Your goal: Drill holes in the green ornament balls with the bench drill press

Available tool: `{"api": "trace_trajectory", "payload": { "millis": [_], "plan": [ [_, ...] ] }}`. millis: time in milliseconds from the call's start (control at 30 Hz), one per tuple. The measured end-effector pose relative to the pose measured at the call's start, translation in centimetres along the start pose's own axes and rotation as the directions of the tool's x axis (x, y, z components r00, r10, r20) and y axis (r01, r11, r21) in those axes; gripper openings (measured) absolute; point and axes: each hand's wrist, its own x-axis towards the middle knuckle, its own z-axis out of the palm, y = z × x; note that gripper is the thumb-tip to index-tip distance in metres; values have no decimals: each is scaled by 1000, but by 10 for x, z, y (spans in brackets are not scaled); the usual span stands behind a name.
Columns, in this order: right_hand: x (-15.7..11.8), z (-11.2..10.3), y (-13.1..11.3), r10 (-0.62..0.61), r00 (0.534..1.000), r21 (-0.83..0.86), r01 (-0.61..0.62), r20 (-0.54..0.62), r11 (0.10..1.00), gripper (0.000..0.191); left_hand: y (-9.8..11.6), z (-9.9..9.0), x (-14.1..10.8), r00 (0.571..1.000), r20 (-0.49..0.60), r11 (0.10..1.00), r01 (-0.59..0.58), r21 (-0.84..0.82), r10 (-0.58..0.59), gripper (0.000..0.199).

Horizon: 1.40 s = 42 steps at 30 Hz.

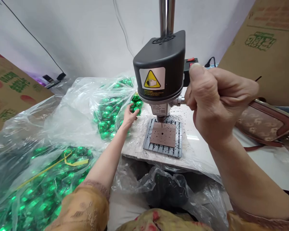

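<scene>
A black bench drill point(160, 69) with a yellow warning label stands at the centre, its bit above a brown plate point(167, 138) with a dark hole, on a slotted metal base point(180, 138). My right hand point(214, 99) is closed at the drill's right side, by the silver lever hub; what its fingers wrap round is hidden. Left of the drill, my left hand point(131, 115) reaches to shiny green faceted balls point(137, 103) at the mouth of a clear plastic bag. Its thumb and fingers touch a ball there.
A second clear bag of green balls point(43, 189) with a yellow tie lies at lower left. Cardboard boxes stand at left point(12, 89) and right point(262, 48). A patterned bag point(262, 122) lies on the right. Dark shavings are scattered round the drill base.
</scene>
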Motion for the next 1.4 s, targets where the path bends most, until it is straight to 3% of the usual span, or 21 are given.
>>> {"api": "trace_trajectory", "payload": {
  "millis": [67,133,233,333,467,700,867,1067,1233,1400],
  "plan": [
    [1,0,1,-68,998,-12,68,15,998,46,3,4,-18,991,125,964,87,-251,-56,43],
    [1,0,2,-93,995,-33,95,41,995,45,5,10,-39,971,232,902,154,-402,-63,49],
    [1,0,4,-80,995,-61,84,59,995,44,4,23,-67,946,321,864,196,-464,-42,61],
    [0,-1,4,-95,993,-107,102,69,989,46,3,32,-86,931,364,885,154,-440,19,65],
    [-2,0,4,-67,997,-172,74,47,982,49,2,37,-98,921,379,907,84,-413,87,63],
    [0,1,4,-36,999,-101,37,14,994,51,0,41,-105,917,367,908,11,-419,158,61],
    [0,0,2,-22,1000,-55,23,15,998,49,-2,47,-114,929,328,957,-78,-279,171,62],
    [0,-1,2,-21,999,-4,21,34,1000,46,-9,55,-122,913,248,941,-286,-180,325,56],
    [-10,-3,4,-71,997,-19,71,-6,997,48,-11,58,-124,898,267,928,-292,-233,350,56],
    [-26,-7,7,-140,990,-39,141,37,989,50,-10,58,-126,898,256,923,-299,-243,358,52]
  ]
}}
